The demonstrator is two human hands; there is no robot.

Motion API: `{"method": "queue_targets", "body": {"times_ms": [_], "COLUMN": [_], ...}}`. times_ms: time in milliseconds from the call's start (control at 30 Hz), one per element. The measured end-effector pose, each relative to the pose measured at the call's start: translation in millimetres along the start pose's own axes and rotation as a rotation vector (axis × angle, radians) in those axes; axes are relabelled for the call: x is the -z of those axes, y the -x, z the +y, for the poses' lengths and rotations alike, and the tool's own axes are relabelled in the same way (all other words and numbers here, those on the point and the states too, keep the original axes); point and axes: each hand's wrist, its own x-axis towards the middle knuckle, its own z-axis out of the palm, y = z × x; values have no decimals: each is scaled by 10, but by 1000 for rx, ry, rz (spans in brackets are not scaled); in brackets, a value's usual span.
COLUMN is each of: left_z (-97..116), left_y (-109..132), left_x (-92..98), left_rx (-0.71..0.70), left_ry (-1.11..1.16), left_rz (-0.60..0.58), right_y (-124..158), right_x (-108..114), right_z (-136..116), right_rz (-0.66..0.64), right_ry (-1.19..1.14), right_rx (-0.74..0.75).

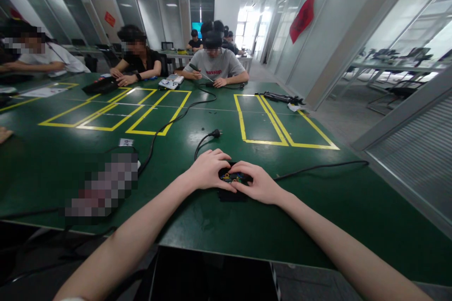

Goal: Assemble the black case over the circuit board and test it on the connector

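Observation:
Between my hands on the green table lies an opened black power adapter (236,177), its circuit board and small coloured parts showing. My left hand (209,170) grips it from the left, with fingers and thumb curved around that side. From the right, my right hand (260,182) holds the other side in the same way, its fingertips close to the left ones. A flat black piece (231,195) shows just below the thumbs; whether it is joined to the adapter I cannot tell. Behind my left hand lies a black power plug (215,134) on a short cord.
The green table (197,223) bears yellow tape outlines (264,142). A black cable (328,165) runs off to the right, and another (155,138) winds along the left. A blurred-out object (104,186) lies at left. Across the table, a person (215,63) handles a tool; others sit leftward.

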Motion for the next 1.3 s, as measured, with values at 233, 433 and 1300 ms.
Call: {"method": "queue_targets", "body": {"times_ms": [233,433,1300], "left_z": [-74,-123,-206], "left_y": [-9,49,89], "left_x": [-53,33,159], "left_rx": [78,120,168], "left_ry": [-21,1,274], "left_rz": [11,123,117], "right_y": [20,-7,-17], "right_x": [6,-86,197], "right_z": [22,42,127], "right_rz": [8,118,191], "right_ry": [65,155,77], "right_rx": [10,-52,-146]}}
